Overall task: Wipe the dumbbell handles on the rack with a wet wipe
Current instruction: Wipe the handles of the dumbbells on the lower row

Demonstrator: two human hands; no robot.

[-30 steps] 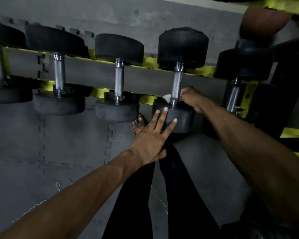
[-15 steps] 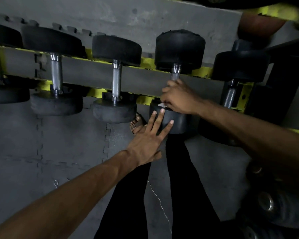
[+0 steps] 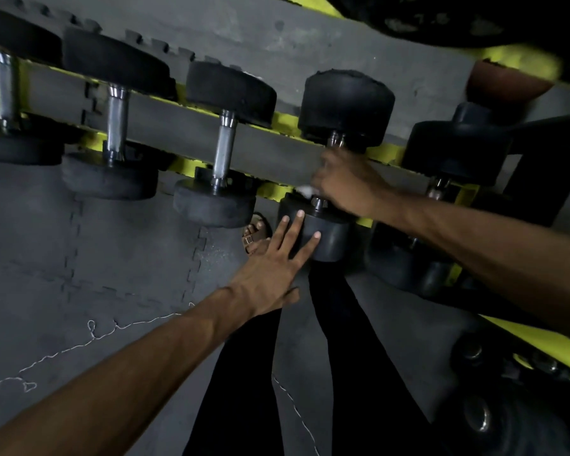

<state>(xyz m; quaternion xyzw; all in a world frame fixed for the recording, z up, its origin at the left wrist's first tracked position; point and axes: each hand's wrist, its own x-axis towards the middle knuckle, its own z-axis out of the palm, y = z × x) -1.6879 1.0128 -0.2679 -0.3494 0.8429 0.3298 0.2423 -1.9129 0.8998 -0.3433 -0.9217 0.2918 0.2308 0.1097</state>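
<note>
Fingers (image 3: 297, 225) of the left hand (image 3: 270, 268): lying straight and spread, pressing flat on the near head of the fourth dumbbell (image 3: 346, 106) from the left; gripping nothing.

Right hand (image 3: 348, 182): its fingers are curling closed round that dumbbell's handle (image 3: 337, 139) and covering nearly all of it; only a short chrome stub is showing at each end.

Wet wipe (image 3: 305, 191): a small white scrap is peeking out at the near-left edge of the right hand, just beside the near head. The rest is sitting hidden under the hand.

Rack (image 3: 285, 121): yellow rails are running left to right and carrying the row of dumbbells, each lying far-to-near across them.

Other dumbbells: three are resting to the left, the nearest one (image 3: 224, 149) with its chrome handle bare; a darker one (image 3: 454, 149) is sitting just to the right.

Floor (image 3: 112, 258): grey interlocking mats are lying under the rack, and a thin pale string (image 3: 93, 334) is trailing across them.

Person: legs in black trousers (image 3: 339, 324) are standing near the rack; a sandalled foot (image 3: 255, 233) is showing just left of the pressed head.
</note>
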